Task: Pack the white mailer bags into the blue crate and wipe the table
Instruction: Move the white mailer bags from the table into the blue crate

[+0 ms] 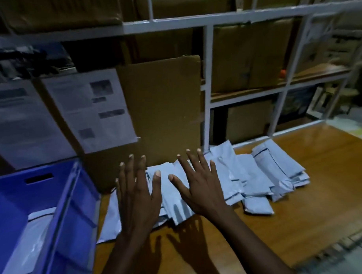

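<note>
A loose pile of white mailer bags (257,175) lies across the wooden table (302,214), from its left edge to right of centre. Both my hands hover over the left part of the pile, palms down and fingers spread. My left hand (137,191) is above the bags nearest the crate. My right hand (196,183) is just to its right, and neither hand holds anything. The blue crate (73,206) stands at the left, against the table's edge. Inside it lie white mailer bags (30,240) on the bottom.
A flat brown cardboard sheet (160,109) leans upright behind the pile. Printed papers (88,107) hang to its left above the crate. A white metal shelf rack (207,90) with cardboard boxes stands behind the table. The table's front right edge (333,248) meets the floor.
</note>
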{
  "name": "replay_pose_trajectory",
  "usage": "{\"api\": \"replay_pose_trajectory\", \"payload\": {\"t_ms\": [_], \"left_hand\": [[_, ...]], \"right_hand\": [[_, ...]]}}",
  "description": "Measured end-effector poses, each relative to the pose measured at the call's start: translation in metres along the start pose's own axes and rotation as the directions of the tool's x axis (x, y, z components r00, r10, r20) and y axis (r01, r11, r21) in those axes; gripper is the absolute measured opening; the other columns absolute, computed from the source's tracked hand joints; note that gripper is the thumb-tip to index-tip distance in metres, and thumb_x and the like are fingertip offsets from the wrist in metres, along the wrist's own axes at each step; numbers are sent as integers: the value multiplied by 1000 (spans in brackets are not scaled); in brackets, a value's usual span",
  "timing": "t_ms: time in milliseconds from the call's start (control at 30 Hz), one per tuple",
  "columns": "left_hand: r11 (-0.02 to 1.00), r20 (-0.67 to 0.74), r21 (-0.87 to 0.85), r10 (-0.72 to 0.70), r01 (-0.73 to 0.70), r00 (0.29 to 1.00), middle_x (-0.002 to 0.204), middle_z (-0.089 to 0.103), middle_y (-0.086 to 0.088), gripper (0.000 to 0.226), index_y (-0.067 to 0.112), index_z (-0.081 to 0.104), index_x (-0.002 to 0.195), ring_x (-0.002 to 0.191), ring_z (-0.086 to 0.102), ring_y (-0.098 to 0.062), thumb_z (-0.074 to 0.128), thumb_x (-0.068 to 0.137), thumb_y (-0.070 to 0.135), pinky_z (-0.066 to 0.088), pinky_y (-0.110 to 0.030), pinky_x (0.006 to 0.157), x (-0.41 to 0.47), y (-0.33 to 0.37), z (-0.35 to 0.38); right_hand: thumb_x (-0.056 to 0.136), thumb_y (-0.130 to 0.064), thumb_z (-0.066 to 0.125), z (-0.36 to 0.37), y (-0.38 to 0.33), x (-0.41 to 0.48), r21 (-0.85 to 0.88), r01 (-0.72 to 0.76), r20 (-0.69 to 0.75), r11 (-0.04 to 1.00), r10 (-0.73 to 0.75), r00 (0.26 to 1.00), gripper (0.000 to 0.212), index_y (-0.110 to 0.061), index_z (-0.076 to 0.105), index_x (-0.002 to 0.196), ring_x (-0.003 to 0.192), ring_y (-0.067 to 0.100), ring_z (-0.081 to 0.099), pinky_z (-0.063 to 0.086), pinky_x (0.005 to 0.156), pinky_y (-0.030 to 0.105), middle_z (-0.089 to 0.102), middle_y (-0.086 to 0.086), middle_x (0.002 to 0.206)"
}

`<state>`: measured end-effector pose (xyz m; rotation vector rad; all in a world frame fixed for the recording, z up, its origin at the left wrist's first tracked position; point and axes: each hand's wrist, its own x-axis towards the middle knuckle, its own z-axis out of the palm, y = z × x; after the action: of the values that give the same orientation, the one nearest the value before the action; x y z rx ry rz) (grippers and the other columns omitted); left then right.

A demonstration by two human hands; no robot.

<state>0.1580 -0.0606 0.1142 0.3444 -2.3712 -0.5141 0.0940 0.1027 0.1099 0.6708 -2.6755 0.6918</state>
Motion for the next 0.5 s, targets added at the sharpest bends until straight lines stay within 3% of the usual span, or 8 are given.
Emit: {"api": "replay_pose_trajectory", "payload": {"t_ms": [167, 333, 500], "left_hand": [[999, 102, 19, -50, 48, 994, 167, 28, -2, 63, 28, 35, 157, 156, 19, -26, 31, 102, 59, 25, -55, 123, -9, 17, 66], [997, 204, 42, -72, 65, 976, 168, 28, -3, 69, 26, 36, 157, 156, 18, -26, 25, 100, 63, 15, -48, 127, -12, 18, 134], [987, 337, 130, -136, 97, 932, 170, 21, -6, 78, 25, 34, 158, 157, 12, -32, 15, 96, 69, 18, -60, 124, -12, -7, 206]], "right_hand": [[92, -78, -1, 27, 72, 3, -9, -61, 73, 998, 62, 995, 81, -38, 21, 160, 157, 16, -4, 2, 126, 50, 9, -8, 170], [97, -69, -2, 76, 127, 17, -5, -132, 120, 991, 132, 984, 80, -30, 34, 157, 157, 23, 9, 12, 123, 55, 22, -1, 168], [100, -37, 39, 122, 175, 35, -116, -202, 129, 972, 217, 968, 49, -19, 50, 145, 150, 37, 30, 35, 111, 66, 40, 12, 159]]}}
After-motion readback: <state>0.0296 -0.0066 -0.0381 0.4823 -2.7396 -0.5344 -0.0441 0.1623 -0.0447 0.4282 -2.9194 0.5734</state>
